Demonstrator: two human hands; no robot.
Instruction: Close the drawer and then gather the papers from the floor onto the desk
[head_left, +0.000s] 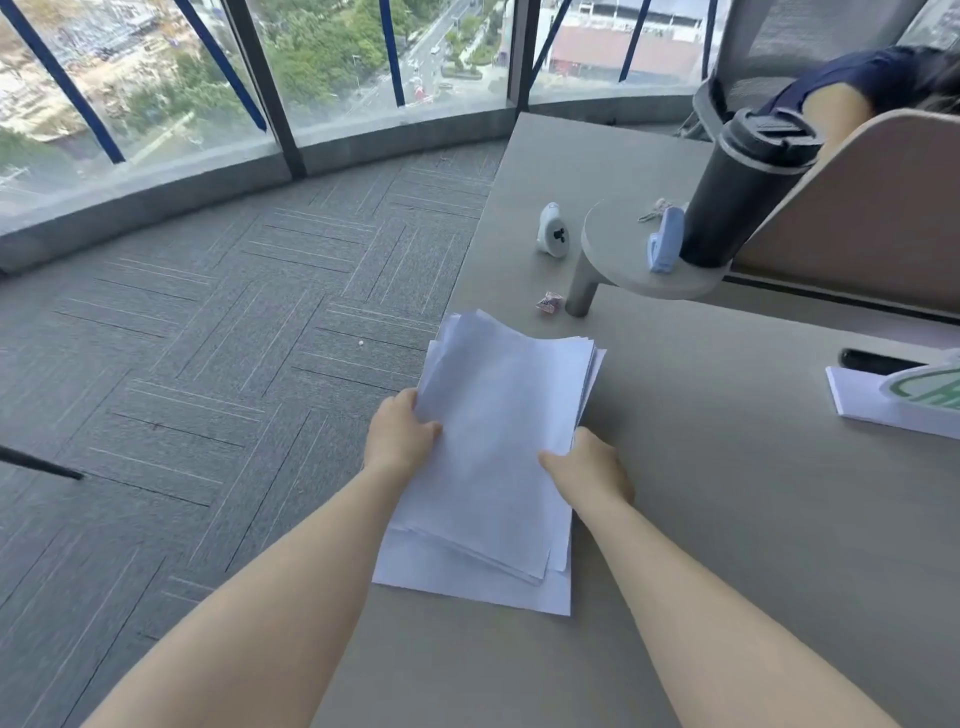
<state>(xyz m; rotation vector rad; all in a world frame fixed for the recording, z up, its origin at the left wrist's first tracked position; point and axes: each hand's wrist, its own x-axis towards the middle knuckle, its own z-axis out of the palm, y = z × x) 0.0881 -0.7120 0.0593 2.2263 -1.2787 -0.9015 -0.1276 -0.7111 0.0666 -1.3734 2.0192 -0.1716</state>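
Observation:
A loose stack of white papers (498, 441) lies on the grey desk (727, 519) along its left edge, its sheets fanned unevenly and slightly overhanging the edge. My left hand (400, 431) grips the stack's left side, thumb on top. On the stack's right side, my right hand (587, 470) holds it with the thumb across the top sheet. The drawer is out of view. No papers show on the visible carpet.
A small raised round shelf (649, 270) carries a black tumbler (743, 187) and a light blue clip. A white gadget (553, 231) and a crumpled wrapper (549, 301) lie on the desk. Another paper pad (883, 400) is at right. Another person sits behind the divider.

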